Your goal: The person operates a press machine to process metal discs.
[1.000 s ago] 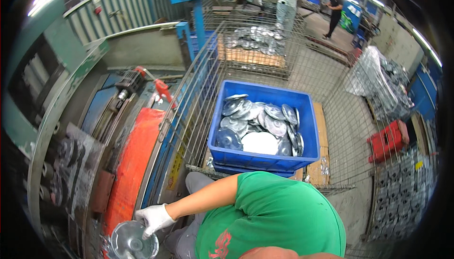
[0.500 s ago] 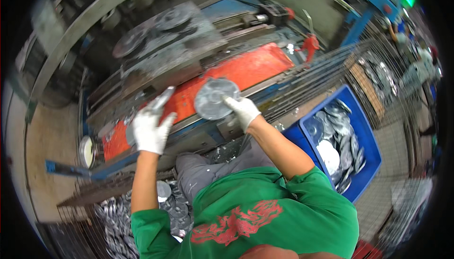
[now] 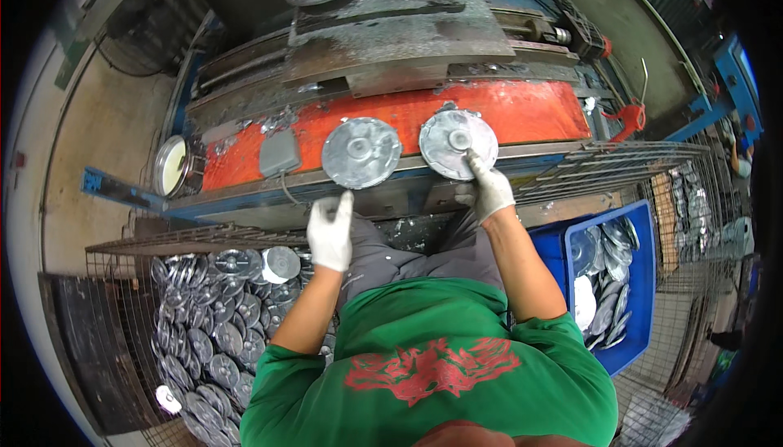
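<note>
Two round grey metal discs with raised centre hubs are side by side in front of me, at the near edge of a red board (image 3: pixel 530 108). My right hand (image 3: pixel 491 190), in a white glove, grips the right disc (image 3: pixel 458 143) at its near rim, one digit on its face and the others lower down. My left hand (image 3: pixel 330 231), also gloved, is just below the left disc (image 3: pixel 360 153). One digit points up to that disc's near rim, the others are apart and slightly blurred. No object shows in the left hand.
A machine's metal plate (image 3: pixel 391 39) carries two more discs beyond the board. A grey box with a cable (image 3: pixel 280 153) sits at left. Discs fill a wire cage (image 3: pixel 122 255) at lower left and a blue bin (image 3: pixel 640 284) at right. A red-handled tool (image 3: pixel 628 119) stands far right.
My view has shifted. The left hand has moved down and away from a thin shiny piece at its fingers. The right hand's disc now lies beside another disc, and the grey box is uncovered.
</note>
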Action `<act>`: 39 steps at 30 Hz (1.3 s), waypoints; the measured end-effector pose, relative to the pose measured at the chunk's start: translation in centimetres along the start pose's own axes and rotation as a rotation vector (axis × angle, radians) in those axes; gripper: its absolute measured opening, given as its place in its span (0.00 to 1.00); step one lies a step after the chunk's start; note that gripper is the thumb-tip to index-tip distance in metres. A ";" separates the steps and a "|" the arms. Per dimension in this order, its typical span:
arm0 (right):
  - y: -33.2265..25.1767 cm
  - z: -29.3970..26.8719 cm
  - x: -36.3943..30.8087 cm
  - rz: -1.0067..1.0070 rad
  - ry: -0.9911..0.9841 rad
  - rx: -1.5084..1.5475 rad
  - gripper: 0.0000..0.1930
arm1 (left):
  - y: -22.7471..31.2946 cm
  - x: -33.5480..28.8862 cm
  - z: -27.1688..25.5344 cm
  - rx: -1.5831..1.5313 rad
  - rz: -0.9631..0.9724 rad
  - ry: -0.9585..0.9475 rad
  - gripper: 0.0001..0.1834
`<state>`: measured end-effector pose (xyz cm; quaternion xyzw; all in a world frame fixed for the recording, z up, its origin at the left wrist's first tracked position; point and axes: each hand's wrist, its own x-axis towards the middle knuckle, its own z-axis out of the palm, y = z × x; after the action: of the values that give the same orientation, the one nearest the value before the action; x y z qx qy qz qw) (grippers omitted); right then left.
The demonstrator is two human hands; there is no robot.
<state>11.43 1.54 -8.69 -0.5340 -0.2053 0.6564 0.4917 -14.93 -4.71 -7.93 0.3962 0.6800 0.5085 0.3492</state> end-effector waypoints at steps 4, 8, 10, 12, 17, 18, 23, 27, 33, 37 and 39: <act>0.4 1.3 0.2 0.084 -0.007 -0.043 0.25 | -0.2 3.3 1.1 -0.624 -0.522 -0.224 0.22; 1.6 2.4 0.5 0.102 -0.068 0.021 0.22 | -0.3 3.8 3.1 -0.589 -0.512 -0.237 0.18; 1.4 3.1 0.6 0.080 -0.027 0.038 0.20 | -0.4 4.3 3.1 -0.679 -0.491 -0.232 0.15; 1.5 2.9 0.5 0.050 -0.022 0.042 0.19 | -0.2 4.4 2.1 -0.675 -0.488 -0.235 0.13; 1.3 2.6 -1.2 0.114 -0.064 -0.010 0.20 | -0.5 4.2 0.0 -0.609 -0.467 -0.263 0.17; 0.6 2.4 -2.6 0.116 -0.122 -0.099 0.20 | 0.3 3.4 -0.1 -0.579 -0.434 -0.238 0.20; -8.0 3.8 -6.7 -0.232 -0.293 -0.614 0.20 | 7.6 2.2 -3.6 -0.305 -0.155 -0.407 0.19; -16.8 10.8 -0.1 -0.273 -0.386 -0.138 0.28 | 18.3 10.4 -1.7 -0.558 -0.217 -0.539 0.25; -21.5 16.1 16.6 -0.120 -0.211 0.167 0.21 | 20.6 25.9 7.5 -0.768 -0.407 -0.334 0.11; -21.4 20.1 13.9 -0.197 -0.119 0.294 0.04 | 19.3 28.0 6.5 -0.691 -0.309 -0.178 0.10; -21.8 18.1 15.6 -0.368 -0.160 0.218 0.05 | 20.5 26.6 7.4 -0.573 -0.195 -0.138 0.09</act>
<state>5.24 29.06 7.08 -0.3773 -0.2654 0.6144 0.6401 -16.42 25.63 8.21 0.2482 0.5187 0.6156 0.5389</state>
